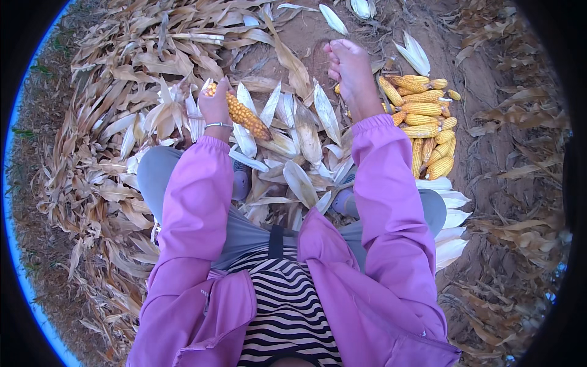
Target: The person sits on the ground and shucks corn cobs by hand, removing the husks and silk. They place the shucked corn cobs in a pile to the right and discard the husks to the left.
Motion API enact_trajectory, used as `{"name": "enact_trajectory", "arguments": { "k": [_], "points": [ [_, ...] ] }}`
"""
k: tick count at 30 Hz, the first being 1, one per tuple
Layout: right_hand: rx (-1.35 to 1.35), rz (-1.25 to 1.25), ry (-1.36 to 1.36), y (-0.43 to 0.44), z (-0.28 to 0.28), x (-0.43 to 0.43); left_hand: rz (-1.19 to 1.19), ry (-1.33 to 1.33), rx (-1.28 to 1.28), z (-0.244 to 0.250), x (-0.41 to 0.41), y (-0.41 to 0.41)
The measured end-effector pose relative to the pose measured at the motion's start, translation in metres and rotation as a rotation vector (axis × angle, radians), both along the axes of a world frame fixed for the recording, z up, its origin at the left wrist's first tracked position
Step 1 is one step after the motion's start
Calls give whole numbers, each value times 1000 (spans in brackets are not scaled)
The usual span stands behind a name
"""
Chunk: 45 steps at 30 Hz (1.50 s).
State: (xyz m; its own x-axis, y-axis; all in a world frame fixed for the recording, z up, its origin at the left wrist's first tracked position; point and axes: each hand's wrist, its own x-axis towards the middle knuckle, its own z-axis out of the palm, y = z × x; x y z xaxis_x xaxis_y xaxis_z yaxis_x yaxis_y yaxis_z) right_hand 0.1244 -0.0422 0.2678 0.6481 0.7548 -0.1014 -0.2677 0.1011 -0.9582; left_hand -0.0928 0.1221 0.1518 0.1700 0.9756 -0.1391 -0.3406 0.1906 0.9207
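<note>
My left hand (pixel 214 104), with a metal bangle at the wrist, grips the upper end of a yellow-orange ear of corn (pixel 247 119), whose kernels are bare of husk and which slants down to the right. Pale dry husks lie just behind and below it. My right hand (pixel 349 66) is raised with curled fingers over the soil, up and to the left of a pile of husked corn ears (pixel 422 109); whether it holds something small cannot be told. Between my legs lie several corn ears in pale husk (pixel 308 137) and loose husks.
Dry corn leaves and stalks (pixel 105 87) are heaped at the left and upper left. White husks (pixel 451 220) lie beside my right knee. Several husk-covered ears (pixel 334 19) rest on the soil at the top. More dry leaves (pixel 527 225) are scattered along the right.
</note>
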Motion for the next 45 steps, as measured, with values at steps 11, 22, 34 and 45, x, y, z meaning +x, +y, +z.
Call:
{"name": "enact_trajectory", "arguments": {
  "k": [11,22,34,45],
  "points": [
    [-777,-70,-1448,24,-51,8,-27,68,-255,-51,5,-4],
    [-388,567,-604,-67,-157,-49,-256,-127,-549,-84,53,-51],
    [-380,-509,171,-96,-190,116,-213,-102,-698,-114,44,-33],
    [-440,-493,80,-142,-263,216,0,196,-551,-184,0,-31]
  ]
}}
